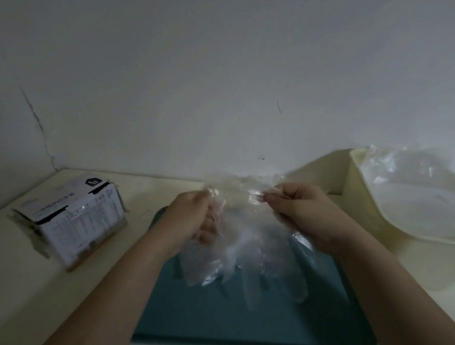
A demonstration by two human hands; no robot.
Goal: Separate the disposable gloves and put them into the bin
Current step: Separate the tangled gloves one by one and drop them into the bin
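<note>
A bunch of clear disposable gloves (244, 253) hangs between my two hands above a teal tray (234, 323). My left hand (194, 216) grips the cuff end on the left side, and my right hand (295, 207) pinches it on the right. The gloves' fingers dangle down toward the tray. At the right stands a cream bin (359, 188) with several clear gloves (420, 183) piled in it.
A white glove box (74, 221) with its top torn open sits on the cream counter (24, 286) at the left. A white wall runs close behind the counter and the bin.
</note>
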